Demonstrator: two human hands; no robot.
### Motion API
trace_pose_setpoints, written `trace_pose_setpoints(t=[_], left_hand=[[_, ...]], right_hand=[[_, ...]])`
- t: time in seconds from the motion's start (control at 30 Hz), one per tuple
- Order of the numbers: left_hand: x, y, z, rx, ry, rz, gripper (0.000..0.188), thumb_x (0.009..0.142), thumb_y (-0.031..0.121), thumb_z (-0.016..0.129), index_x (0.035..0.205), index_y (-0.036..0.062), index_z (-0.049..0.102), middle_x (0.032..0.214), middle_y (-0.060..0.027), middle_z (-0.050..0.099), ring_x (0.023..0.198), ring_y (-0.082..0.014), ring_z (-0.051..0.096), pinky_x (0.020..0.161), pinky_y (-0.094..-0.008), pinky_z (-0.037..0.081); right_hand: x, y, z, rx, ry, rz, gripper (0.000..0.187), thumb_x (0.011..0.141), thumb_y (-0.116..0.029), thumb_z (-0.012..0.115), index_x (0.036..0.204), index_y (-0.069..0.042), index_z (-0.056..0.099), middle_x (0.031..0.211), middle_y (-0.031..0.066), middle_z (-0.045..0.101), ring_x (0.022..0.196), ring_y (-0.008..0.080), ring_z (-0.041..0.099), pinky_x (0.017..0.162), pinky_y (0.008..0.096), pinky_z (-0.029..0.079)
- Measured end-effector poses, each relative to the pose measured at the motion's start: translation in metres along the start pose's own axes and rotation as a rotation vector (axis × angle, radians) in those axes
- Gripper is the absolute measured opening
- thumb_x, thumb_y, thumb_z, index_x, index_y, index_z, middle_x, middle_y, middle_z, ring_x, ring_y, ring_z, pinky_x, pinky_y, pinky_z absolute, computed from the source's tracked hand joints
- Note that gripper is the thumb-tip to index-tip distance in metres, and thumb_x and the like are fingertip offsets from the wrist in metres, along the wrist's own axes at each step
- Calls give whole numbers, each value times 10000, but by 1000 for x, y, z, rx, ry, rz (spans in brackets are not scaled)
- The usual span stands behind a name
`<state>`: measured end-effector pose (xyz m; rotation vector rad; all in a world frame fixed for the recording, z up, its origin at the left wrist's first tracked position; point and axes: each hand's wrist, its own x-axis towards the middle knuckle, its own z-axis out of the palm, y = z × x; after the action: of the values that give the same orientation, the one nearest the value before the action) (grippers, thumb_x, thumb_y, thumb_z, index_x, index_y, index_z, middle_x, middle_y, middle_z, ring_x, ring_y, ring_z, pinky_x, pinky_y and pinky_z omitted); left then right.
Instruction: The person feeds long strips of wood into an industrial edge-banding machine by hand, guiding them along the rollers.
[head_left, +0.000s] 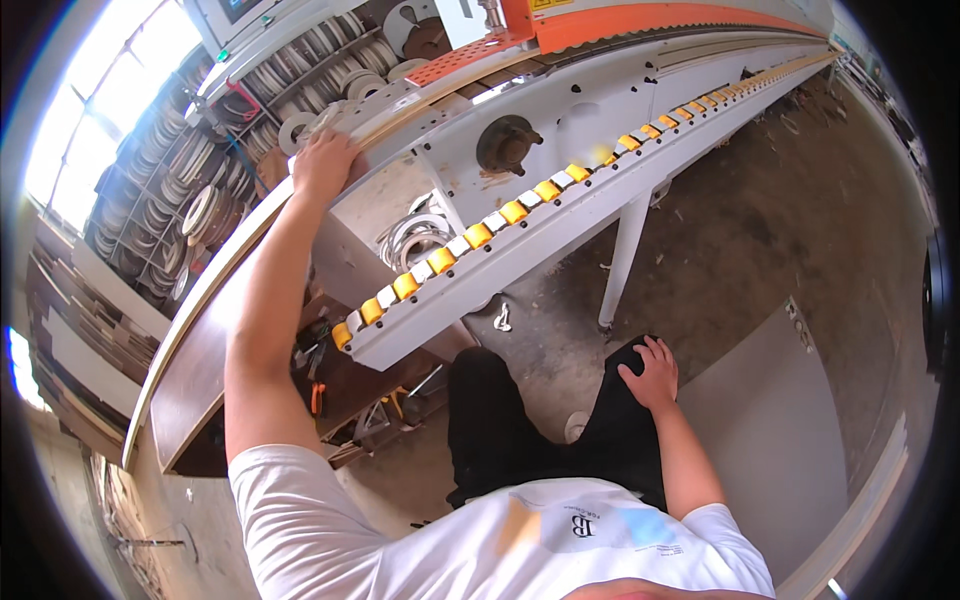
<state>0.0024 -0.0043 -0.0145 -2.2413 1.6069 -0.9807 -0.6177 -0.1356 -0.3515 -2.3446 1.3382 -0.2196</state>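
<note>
We stand inside a workshop, where shelved coils [203,212] crowd the upper left, stacked boards [90,345] the left edge, and an orange-and-gray machine [620,85] the upper right.

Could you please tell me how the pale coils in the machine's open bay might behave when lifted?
The pale coils show loose, separated loops, so they would probably flex and might unwind. Their round outlines suggest they could roll on edge.

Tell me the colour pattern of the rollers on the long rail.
The rollers alternate yellow and whitish; best seen in the head view.
</note>
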Motion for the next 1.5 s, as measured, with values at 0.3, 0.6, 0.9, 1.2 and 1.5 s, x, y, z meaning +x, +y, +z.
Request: trace_pose_setpoints(t=[0.3, 0.6, 0.9, 1.2, 1.5], left_hand=[[-176, -115, 8, 58, 4, -217, 194, 1000, 286, 637, 1092, 174, 766, 1136, 2, 706, 1138, -233, 654, 966, -393, 545], [-162, -110, -1, -99, -55, -431, 307, 997, 454, 644, 1038, 206, 821, 1079, -34, 750, 1059, -285, 719, 848, -452, 573], [-85, -49, -21, -97, -92, -436, 318, 1015, 475, 597, 1024, 249, 819, 1059, -10, 739, 1068, -272, 720, 834, -441, 590], [-13, -9, -18, -211, -165, -400, 312, 980, 467, 595, 954, 264, 831, 1052, -22, 753, 988, -276, 747, 789, -437, 594], [17, 14, 11, -251, 263, -53, 223, 949, 348, 622, 1017, 183, 755, 1045, -46, 742, 1040, -301, 721, 898, -440, 584]], right_hand=[[1, 4, 7, -23, 17, -40, 572, 883, -464, 757, 1364, -167, 673, 1618, 60, 493, 1551, 304, 352, 1261, 490, 304], [-1, -1, 13, -53, 18, -77, 546, 880, -415, 774, 1343, -145, 671, 1598, 72, 507, 1535, 327, 373, 1237, 516, 338], [9, -12, 18, -82, 25, -107, 511, 869, -389, 782, 1306, -149, 669, 1570, 67, 524, 1517, 339, 388, 1225, 518, 351], [9, -10, 19, -77, 52, -89, 496, 861, -407, 780, 1288, -177, 680, 1555, 57, 534, 1507, 332, 398, 1224, 528, 347], [6, -8, 11, -47, 41, -28, 483, 869, -435, 752, 1280, -185, 706, 1555, 49, 546, 1511, 315, 399, 1238, 505, 338]])
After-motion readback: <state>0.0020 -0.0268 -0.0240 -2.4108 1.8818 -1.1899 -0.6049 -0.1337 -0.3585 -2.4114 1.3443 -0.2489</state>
